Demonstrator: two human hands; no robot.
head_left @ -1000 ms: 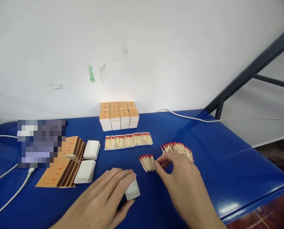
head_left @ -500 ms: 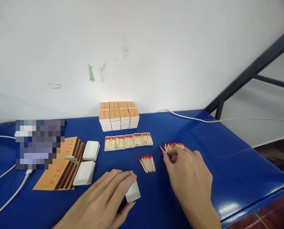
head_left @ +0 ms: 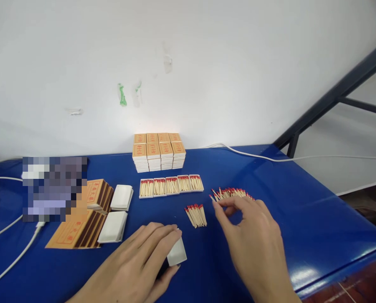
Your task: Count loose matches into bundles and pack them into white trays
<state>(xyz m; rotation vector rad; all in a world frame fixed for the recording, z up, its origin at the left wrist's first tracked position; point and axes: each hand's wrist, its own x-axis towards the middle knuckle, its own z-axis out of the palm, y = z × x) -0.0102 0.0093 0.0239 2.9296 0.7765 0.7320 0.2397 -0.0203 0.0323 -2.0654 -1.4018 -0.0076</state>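
Observation:
My left hand (head_left: 134, 263) is closed around a small white matchbox tray (head_left: 177, 251), resting low over the blue table. Its palm and some fingertips are out of sight. My right hand (head_left: 255, 231) pinches a match (head_left: 212, 198) between thumb and forefinger, the red head pointing up and left. Just behind that hand lies a loose pile of matches (head_left: 233, 192), partly covered by it. Between both hands is a smaller fanned group of matches (head_left: 196, 215). Farther back, a row of several matchbox trays filled with matches (head_left: 172, 186) stands side by side.
Stacked orange-topped matchboxes (head_left: 159, 152) stand against the wall. To the left are flat orange sleeves (head_left: 76, 229), white tray stacks (head_left: 121, 197) and a blurred-out object (head_left: 53, 189) with white cables. Another white cable (head_left: 254, 154) crosses the back right, near a dark metal frame (head_left: 329, 94).
My right hand has drawn slightly back from the pile, and the match in its fingertips now shows apart from the others. My left hand keeps the tray almost in place.

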